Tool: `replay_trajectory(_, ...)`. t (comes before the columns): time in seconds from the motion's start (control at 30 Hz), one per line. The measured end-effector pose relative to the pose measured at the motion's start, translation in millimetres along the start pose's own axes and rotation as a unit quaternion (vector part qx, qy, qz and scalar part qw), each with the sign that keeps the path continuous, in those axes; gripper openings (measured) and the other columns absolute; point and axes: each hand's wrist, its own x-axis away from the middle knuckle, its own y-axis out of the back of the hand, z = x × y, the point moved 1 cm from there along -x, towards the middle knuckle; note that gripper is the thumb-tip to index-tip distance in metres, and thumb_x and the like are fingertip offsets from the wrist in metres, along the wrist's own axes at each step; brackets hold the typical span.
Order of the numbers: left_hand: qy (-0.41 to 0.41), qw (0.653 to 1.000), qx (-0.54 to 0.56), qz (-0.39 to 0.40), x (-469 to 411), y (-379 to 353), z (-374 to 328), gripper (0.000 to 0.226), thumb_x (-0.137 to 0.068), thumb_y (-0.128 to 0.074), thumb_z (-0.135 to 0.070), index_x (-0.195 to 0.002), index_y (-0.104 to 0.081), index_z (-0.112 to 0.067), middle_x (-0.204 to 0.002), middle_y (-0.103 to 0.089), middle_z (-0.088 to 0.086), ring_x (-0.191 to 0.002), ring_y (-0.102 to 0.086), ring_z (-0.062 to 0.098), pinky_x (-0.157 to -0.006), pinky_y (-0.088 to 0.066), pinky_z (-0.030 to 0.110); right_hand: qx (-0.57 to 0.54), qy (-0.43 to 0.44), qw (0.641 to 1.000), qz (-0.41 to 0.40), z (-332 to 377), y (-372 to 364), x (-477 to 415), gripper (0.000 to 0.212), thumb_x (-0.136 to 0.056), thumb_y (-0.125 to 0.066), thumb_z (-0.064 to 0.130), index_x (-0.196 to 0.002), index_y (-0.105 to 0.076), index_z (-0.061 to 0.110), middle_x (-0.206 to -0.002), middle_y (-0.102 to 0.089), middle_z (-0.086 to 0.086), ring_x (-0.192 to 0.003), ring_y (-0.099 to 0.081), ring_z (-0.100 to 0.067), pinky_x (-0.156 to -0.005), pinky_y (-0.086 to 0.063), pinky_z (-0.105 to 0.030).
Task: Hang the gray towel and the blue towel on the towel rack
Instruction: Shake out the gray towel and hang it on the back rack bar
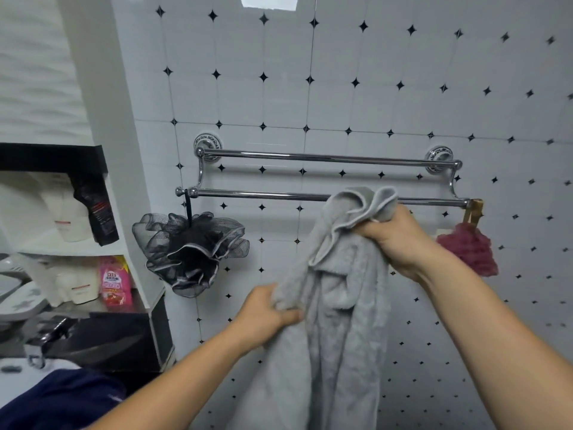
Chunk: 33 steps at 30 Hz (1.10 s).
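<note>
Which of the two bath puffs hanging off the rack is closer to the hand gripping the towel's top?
The pink puff, beside the right hand; the black one hangs at the rack's far left end.

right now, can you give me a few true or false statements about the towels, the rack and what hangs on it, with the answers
1. Both hands grip the gray towel. True: the left hand holds it lower down and the right hand holds its top edge.
2. The gray towel is already draped over the upper bar of the towel rack. False: it is held in front of the lower bar, and the upper bar is bare.
3. A black mesh bath pouf hangs from the rack's left end. True.
4. The blue towel hangs on the rack. False: it lies at the lower left, off the rack.
</note>
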Motion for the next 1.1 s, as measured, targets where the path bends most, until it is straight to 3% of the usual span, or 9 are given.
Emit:
replay_trajectory(0.13,0.082,0.991,0.103,-0.021,11.8,18.5,35.6,0.024,-0.061,-0.086,-0.018,-0.075,-0.071,-0.006,-0.079,-0.071,0.01,-0.073,-0.065,0.022,-0.06,-0.05,0.025,-0.045,-0.007,0.997,-0.06,10.8,22.5,-2.8,0.016,-0.076,-0.073,-0.004,-0.082,-0.074,0.011,-0.083,-0.077,-0.005,-0.08,-0.073,-0.018,-0.072,-0.058,-0.029)
replay_trajectory(0.27,0.107,0.96,0.254,-0.046,14.5,31.6,41.9,0.058,-0.064,-0.081,-0.009,-0.111,-0.06,0.018,-0.111,-0.068,0.03,-0.096,-0.062,0.037,-0.08,-0.05,0.039,-0.093,-0.049,0.988,-0.112,4.2,40.0,-1.6,0.014,-0.083,-0.068,-0.005,-0.096,-0.068,-0.002,-0.099,-0.072,-0.017,-0.089,-0.07,-0.025,-0.087,-0.058,-0.039)
replay_trajectory(0.37,0.107,0.912,0.394,-0.05,9.7,33.5,26.4,0.043,-0.076,-0.073,-0.005,-0.115,-0.065,0.012,-0.118,-0.066,0.029,-0.108,-0.064,0.041,-0.086,-0.057,0.047,-0.055,-0.148,0.964,-0.212,-25.5,56.5,-3.7,0.018,-0.088,-0.068,0.004,-0.103,-0.065,-0.003,-0.106,-0.071,-0.021,-0.081,-0.07,-0.026,-0.079,-0.059,-0.041)
replay_trajectory(0.43,0.128,0.905,0.402,-0.058,5.9,26.3,8.5,0.039,-0.079,-0.073,-0.007,-0.113,-0.066,0.011,-0.113,-0.069,0.028,-0.106,-0.068,0.039,-0.083,-0.058,0.048,-0.015,-0.211,0.941,-0.264,-51.4,65.7,-1.8,0.028,-0.094,-0.063,0.011,-0.116,-0.057,-0.005,-0.112,-0.067,-0.019,-0.079,-0.068,-0.025,-0.075,-0.056,-0.04)
replay_trajectory(0.53,0.152,0.906,0.378,-0.118,-1.6,4.3,-17.4,0.03,-0.083,-0.072,-0.006,-0.106,-0.066,0.012,-0.094,-0.075,0.024,-0.083,-0.075,0.031,-0.062,-0.062,0.04,0.054,-0.262,0.916,-0.299,-79.1,62.2,7.8,0.041,-0.095,-0.058,0.023,-0.123,-0.053,-0.006,-0.126,-0.062,-0.023,-0.104,-0.065,-0.036,-0.091,-0.054,-0.049)
replay_trajectory(0.67,0.119,0.932,0.323,-0.112,-11.9,-35.7,-47.9,0.02,-0.092,-0.064,-0.014,-0.092,-0.066,0.006,-0.07,-0.075,0.011,-0.06,-0.073,0.017,-0.051,-0.057,0.026,0.234,-0.208,0.93,-0.193,-71.4,7.7,27.1,0.046,-0.097,-0.046,0.042,-0.121,-0.058,0.004,-0.125,-0.058,-0.025,-0.113,-0.057,-0.037,-0.095,-0.047,-0.043)
replay_trajectory(0.83,0.066,0.967,0.236,-0.072,-8.4,-54.5,-58.1,0.028,-0.095,-0.059,-0.029,-0.081,-0.07,-0.007,-0.073,-0.074,0.009,-0.07,-0.073,0.018,-0.061,-0.054,0.024,0.412,-0.037,0.91,-0.037,-58.0,-66.5,60.8,0.045,-0.099,-0.036,0.041,-0.14,-0.036,0.021,-0.115,-0.044,-0.013,-0.113,-0.047,-0.035,-0.091,-0.043,-0.04)
replay_trajectory(0.97,0.064,0.966,0.251,0.001,8.0,-39.6,-59.3,0.034,-0.095,-0.056,-0.035,-0.091,-0.072,-0.005,-0.093,-0.072,0.018,-0.092,-0.071,0.027,-0.088,-0.051,0.036,0.409,-0.049,0.911,0.01,-52.5,-75.2,70.0,0.062,-0.1,-0.033,0.045,-0.154,-0.015,0.02,-0.121,-0.037,-0.01,-0.115,-0.049,-0.03,-0.095,-0.045,-0.042)
replay_trajectory(1.1,0.019,0.979,0.195,0.048,21.8,-30.4,-57.6,0.034,-0.09,-0.065,-0.023,-0.106,-0.067,0.007,-0.102,-0.073,0.023,-0.099,-0.071,0.03,-0.086,-0.055,0.035,0.4,-0.051,0.914,0.04,-47.4,-81.5,65.4,0.071,-0.094,-0.034,0.036,-0.156,-0.006,0.02,-0.121,-0.036,-0.008,-0.106,-0.055,-0.034,-0.083,-0.046,-0.036)
